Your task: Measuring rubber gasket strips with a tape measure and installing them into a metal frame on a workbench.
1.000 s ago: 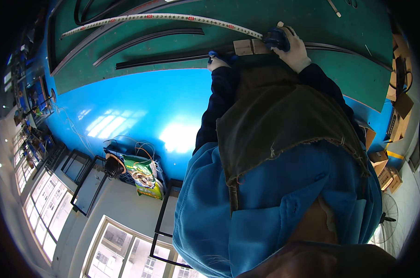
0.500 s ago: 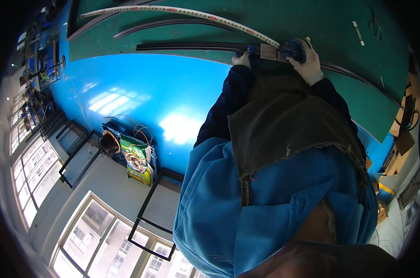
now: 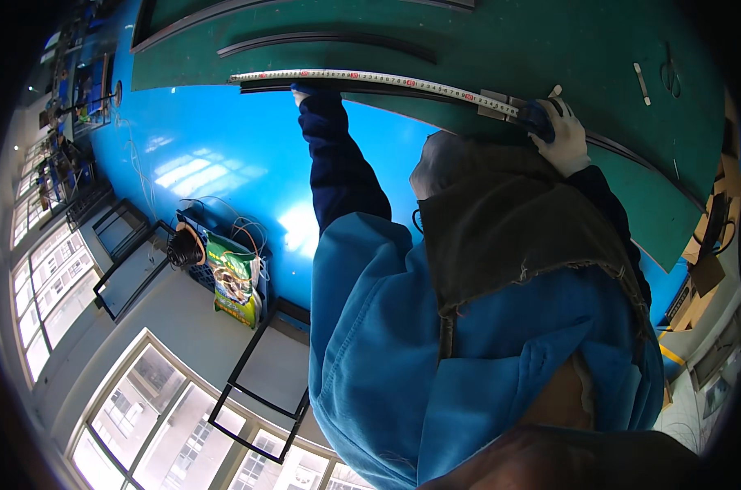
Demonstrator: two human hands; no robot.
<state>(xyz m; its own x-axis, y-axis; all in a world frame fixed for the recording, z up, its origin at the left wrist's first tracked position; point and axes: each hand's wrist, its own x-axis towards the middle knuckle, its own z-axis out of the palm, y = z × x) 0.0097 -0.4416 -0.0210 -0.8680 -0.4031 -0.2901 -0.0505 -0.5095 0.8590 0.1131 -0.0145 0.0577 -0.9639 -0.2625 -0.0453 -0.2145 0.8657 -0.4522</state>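
Observation:
A white tape measure blade (image 3: 370,77) stretches along a long black strip (image 3: 264,87) at the near edge of the green-topped table. My right hand (image 3: 568,137), in a white glove with dark blue fingers, is closed round the dark tape measure case (image 3: 537,121). Far to the left, my left hand (image 3: 300,94) is closed at the near edge of the strip, below the blade; its fingertips are partly hidden. A grey metal block (image 3: 493,102) sits by the strip's right part, partly under the blade.
Another dark curved strip (image 3: 330,37) lies farther back on the green table top (image 3: 534,41). Scissors (image 3: 670,77) and a small white strip (image 3: 641,83) are at the far right. Behind me stand a wire spool (image 3: 185,245) and a green bag (image 3: 233,278) on the blue floor.
My left hand has slid left along the black strip. The tape blade has come down from a slant above the strip to lie along it. My right hand has shifted slightly right with the case.

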